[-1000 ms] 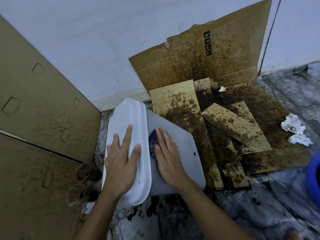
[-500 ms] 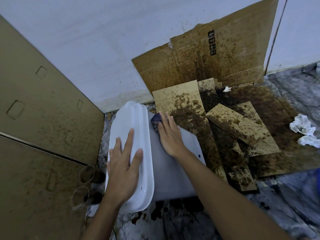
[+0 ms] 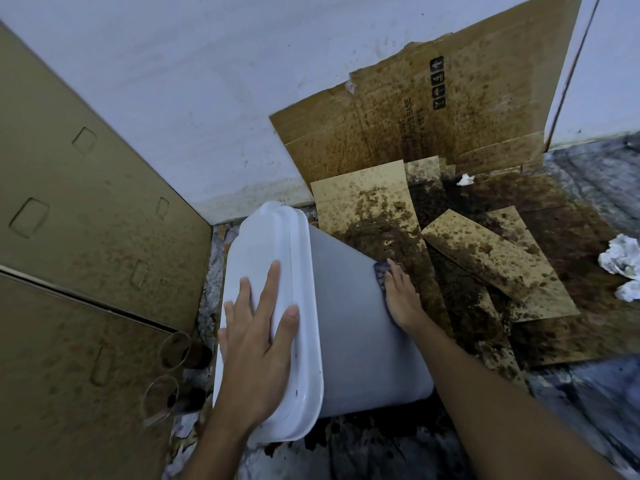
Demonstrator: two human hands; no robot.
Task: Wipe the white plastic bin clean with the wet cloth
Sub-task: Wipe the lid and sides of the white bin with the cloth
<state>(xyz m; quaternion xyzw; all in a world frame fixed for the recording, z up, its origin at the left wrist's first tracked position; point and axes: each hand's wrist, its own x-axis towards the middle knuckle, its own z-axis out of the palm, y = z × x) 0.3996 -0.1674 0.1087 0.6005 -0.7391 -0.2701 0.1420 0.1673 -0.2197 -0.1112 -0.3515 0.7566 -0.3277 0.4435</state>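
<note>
The white plastic bin [image 3: 353, 327] lies on its side on the dirty floor, its lidded top end facing left. My left hand [image 3: 258, 344] rests flat on the lid [image 3: 266, 244] with fingers spread. My right hand [image 3: 401, 299] presses a dark blue wet cloth [image 3: 381, 274] against the bin's far right edge, where the side meets the stained cardboard. Only a small part of the cloth shows under my fingers.
Stained cardboard sheets [image 3: 485, 258] lie on the floor to the right and one leans on the wall [image 3: 433, 109]. A cardboard panel [image 3: 86, 237] stands at left. Two cardboard tubes [image 3: 173, 375] lie beside the bin. Crumpled white tissues [image 3: 621, 261] sit at far right.
My right hand has slid the cloth across the bin's side, from near the lid out to the right edge. My left hand stays on the lid.
</note>
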